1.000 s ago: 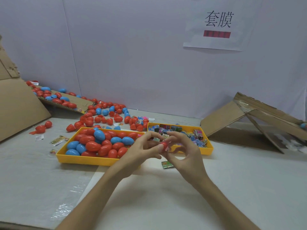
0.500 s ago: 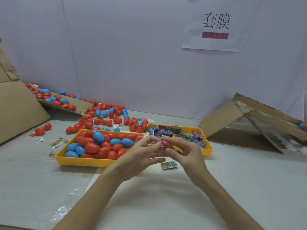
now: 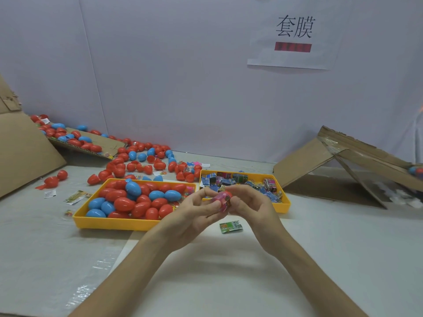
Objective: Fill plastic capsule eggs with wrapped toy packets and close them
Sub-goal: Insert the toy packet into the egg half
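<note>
My left hand (image 3: 194, 213) and my right hand (image 3: 254, 207) meet above the table in front of the two yellow trays. Between their fingertips sits a pink wrapped toy packet (image 3: 220, 199) pressed against a red capsule egg half (image 3: 229, 194), mostly hidden by fingers. Which hand grips which piece I cannot tell. The left yellow tray (image 3: 109, 223) holds several red and blue capsule eggs (image 3: 124, 203). Wrapped toy packets (image 3: 229, 178) fill the right yellow tray (image 3: 285, 205).
A green packet (image 3: 230, 226) lies on the table under my hands. Loose red and blue eggs (image 3: 137, 161) are scattered behind the trays. Cardboard pieces lean at the left (image 3: 25, 152) and right (image 3: 343, 156). A paper sign (image 3: 294, 33) hangs on the wall.
The pink packet has come into view between my fingertips at the red egg half. Both hands stayed together and shifted slightly lower.
</note>
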`<state>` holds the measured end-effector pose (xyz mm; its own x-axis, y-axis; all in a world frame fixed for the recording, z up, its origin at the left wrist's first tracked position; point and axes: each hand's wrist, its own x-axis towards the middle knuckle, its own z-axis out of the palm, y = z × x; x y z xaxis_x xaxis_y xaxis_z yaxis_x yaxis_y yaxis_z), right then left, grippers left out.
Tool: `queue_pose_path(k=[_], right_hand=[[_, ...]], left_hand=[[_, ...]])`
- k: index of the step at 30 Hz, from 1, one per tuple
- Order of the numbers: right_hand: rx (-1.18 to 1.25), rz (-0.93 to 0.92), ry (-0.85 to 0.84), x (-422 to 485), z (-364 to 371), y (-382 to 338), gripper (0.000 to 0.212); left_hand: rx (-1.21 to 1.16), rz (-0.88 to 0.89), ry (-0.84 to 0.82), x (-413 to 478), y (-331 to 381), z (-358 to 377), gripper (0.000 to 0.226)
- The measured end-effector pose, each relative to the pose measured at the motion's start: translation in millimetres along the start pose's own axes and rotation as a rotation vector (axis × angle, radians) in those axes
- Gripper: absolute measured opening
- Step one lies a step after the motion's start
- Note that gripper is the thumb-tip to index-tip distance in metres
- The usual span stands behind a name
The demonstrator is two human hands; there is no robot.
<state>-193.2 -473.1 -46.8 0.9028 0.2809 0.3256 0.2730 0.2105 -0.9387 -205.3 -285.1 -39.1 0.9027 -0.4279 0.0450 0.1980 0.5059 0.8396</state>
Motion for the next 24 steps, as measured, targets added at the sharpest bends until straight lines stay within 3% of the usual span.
queue_pose_path(k=[2,4,7,11,16,21,24], right_hand=[[-0.004,0.006,0.012,0.8,-0.3,0.4,0.032],[0.008,0.019,0.017,1.5,-0.9,0.7,0.032],[0.039,0.038,0.013,2.4,-2.0,1.1,0.035],[0.059,0.04,0.008,3.0,-3.1,0.4,0.039],[0.088,0.048,0.008,2.7,-3.2,0.8,0.027],[-0.036,0.059,-0.005,1.7,-1.8,3.2,0.048],[-0.033,0.054,-0.004,1.9,-2.3,4.7,0.035]], left_hand=[[0.0,-0.004,0.03,-3.9,2.8,8.0,0.038],[0.109,-0.017,0.107,-7.4,5.8,22.0,0.012],[0.268,0.005,0.216,-11.4,6.5,35.9,0.022],[0.286,0.002,0.232,-16.1,8.2,42.9,0.024],[0.284,-0.007,0.239,-15.0,6.4,39.9,0.021],[0.34,-0.005,0.22,-14.0,4.5,35.2,0.024],[0.339,-0.004,0.221,-14.3,4.1,33.2,0.025]])
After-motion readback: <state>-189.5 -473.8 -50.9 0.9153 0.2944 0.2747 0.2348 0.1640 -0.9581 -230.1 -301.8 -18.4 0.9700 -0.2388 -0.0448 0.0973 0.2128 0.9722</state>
